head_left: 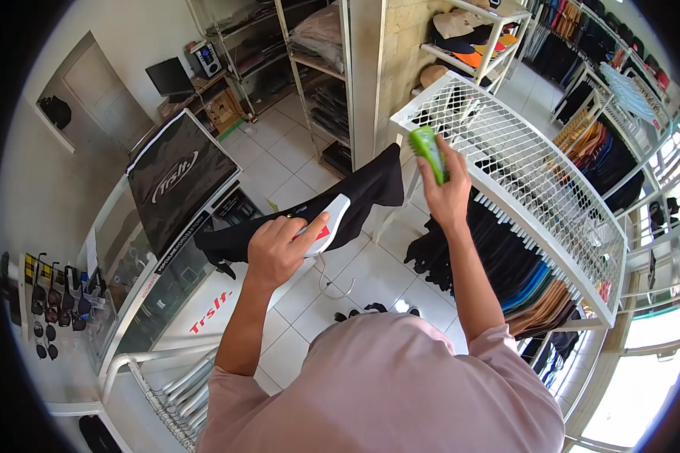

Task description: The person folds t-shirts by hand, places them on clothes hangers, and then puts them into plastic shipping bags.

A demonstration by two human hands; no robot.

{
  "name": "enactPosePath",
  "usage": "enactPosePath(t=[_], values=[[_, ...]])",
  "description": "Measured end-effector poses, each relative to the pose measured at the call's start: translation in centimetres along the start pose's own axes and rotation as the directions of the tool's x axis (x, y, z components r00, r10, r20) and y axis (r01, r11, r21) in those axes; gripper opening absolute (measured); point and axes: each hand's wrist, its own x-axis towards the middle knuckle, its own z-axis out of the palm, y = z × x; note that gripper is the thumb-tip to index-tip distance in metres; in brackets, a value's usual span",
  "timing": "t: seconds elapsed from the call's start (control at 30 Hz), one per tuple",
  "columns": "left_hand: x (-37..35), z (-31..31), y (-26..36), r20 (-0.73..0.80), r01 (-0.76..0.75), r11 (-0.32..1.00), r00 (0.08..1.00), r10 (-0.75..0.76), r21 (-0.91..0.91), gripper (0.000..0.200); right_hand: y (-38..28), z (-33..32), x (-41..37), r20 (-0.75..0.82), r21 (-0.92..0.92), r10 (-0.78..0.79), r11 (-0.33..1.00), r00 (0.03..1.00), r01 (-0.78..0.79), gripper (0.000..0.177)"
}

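My left hand (278, 253) is closed on a white hanger (338, 213) with a red mark on it; its metal hook (338, 290) points down toward the floor. A black garment (370, 181) stretches out to both sides of that hand, above the tiled floor. Raised to the right, my right hand (447, 185) grips a green brush (428, 151) with bristles along its left side. The brush is apart from the garment, just beyond its right end.
A white mesh-topped rack (536, 162) with dark and coloured garments (525, 291) hanging below stands at my right. To the left are a glass counter (181, 264), sunglasses (53, 302) and a rail of white hangers (177, 389). Shelves (317, 64) of folded clothes stand ahead.
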Motion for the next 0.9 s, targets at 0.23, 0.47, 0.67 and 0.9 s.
enactPosePath(t=[0.23, 0.47, 0.67, 0.9], values=[[0.4, 0.9, 1.1, 0.028, -0.045, 0.998, 0.999, 0.046, -0.038, 0.064, -2.5, 0.0, -1.8, 0.211, 0.058, -0.224, 0.975, 0.952, 0.216, 0.059], [0.6, 1.6, 2.0, 0.018, -0.045, 0.998, 0.999, 0.046, -0.045, 0.062, -0.6, -3.0, -1.6, 0.007, -0.066, -0.049, 0.997, 0.999, 0.050, 0.054], [1.9, 2.6, 3.7, 0.063, -0.080, 0.993, 0.994, 0.086, -0.083, 0.062, -2.5, -4.5, -3.2, 0.317, 0.132, -0.165, 0.983, 0.934, 0.129, 0.056], [2.9, 4.5, 6.6, 0.019, -0.097, 0.992, 0.995, 0.098, -0.078, 0.055, 3.7, -8.7, -1.9, -0.020, -0.110, -0.006, 0.994, 1.000, 0.004, 0.047]])
